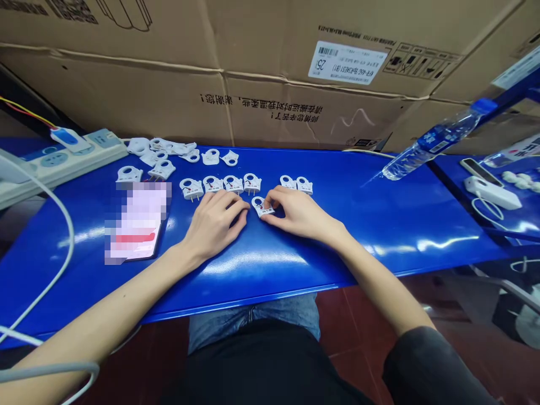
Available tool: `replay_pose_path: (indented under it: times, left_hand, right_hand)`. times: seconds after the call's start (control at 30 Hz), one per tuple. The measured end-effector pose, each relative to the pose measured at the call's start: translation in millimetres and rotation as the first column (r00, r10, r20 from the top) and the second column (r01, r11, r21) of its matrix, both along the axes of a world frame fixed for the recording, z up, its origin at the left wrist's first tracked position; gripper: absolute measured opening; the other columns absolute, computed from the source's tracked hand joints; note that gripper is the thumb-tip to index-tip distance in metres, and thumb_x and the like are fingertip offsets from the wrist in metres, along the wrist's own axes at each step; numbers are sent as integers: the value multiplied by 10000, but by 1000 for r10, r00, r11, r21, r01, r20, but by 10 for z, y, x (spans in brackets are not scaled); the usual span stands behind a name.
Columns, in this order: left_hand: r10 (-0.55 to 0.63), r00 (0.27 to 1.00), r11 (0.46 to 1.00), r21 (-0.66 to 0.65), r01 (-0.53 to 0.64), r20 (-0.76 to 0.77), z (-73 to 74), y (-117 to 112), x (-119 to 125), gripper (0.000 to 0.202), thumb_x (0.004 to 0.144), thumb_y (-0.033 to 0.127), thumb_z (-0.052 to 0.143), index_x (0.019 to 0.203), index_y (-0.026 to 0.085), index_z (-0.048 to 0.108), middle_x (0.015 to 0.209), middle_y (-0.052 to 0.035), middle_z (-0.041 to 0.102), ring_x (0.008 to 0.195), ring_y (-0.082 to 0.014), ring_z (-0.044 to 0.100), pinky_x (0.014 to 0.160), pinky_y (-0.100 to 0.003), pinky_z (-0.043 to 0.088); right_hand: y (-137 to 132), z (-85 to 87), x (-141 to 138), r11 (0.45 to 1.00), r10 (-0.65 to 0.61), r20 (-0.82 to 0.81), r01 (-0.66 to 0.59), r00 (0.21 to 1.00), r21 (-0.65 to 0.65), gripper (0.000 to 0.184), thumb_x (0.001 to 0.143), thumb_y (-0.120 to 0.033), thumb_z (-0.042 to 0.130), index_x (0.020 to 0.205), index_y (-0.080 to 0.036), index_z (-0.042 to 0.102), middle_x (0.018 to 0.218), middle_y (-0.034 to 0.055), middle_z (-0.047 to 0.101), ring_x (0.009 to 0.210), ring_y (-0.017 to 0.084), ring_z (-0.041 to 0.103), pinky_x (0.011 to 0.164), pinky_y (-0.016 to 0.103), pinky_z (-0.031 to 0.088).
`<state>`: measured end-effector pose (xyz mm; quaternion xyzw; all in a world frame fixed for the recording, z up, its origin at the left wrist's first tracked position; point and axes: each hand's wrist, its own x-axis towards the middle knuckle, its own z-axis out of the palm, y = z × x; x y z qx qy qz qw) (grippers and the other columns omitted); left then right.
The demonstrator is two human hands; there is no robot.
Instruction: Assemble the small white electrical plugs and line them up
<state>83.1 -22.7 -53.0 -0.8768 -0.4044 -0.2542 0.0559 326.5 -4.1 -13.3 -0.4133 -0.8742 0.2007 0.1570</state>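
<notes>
1. Fingers (273, 201) of the right hand (295, 212) curled narrow, tips pinching the white plug piece (262, 206) against the blue table (379, 219).
2. Left hand (217, 216) resting palm down at 9 o'clock of that piece, fingers loosely bent, tips just beside it; touching or not, cannot tell.
3. White plug piece lying flat between both hands, near the table's middle.
4. Row of four like pieces (221, 184) at 11 o'clock of the held one, prongs toward the wearer; pair of two more (296, 183) at 1 o'clock.
5. Loose heap of white shells (169, 152) farther off at 10 o'clock, by the power strip (63, 160).
6. Phone (137, 222), screen blurred, at 9 o'clock of the left hand.
7. Water bottle (434, 140) tilted at 2 o'clock, well apart; cardboard boxes (253, 67) along the far edge at 12 o'clock.
</notes>
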Motion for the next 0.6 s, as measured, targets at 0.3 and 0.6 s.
replay_pose_path:
  times: [0.3, 0.6]
  left_hand:
    - [163, 985, 981, -114, -155, 60, 70, -33, 9, 199, 1025, 246, 441, 997, 183, 628, 955, -66, 695, 899, -221, 655, 786, -355, 481]
    - [256, 953, 904, -308, -296, -165, 150, -77, 66, 244, 978, 347, 513, 1129, 181, 607, 1105, -88, 722, 1022, -268, 683, 652, -327, 442]
  right_hand:
    - [45, 19, 63, 999, -32, 38, 31, 999, 19, 161, 939, -171, 623, 1080, -196, 698, 1120, 84, 695, 973, 228, 663, 876, 339, 504]
    - [145, -2, 104, 968, -213, -30, 215, 977, 130, 161, 952, -224, 612, 1072, -223, 719, 1158, 62, 677, 982, 224, 652, 878, 341, 506]
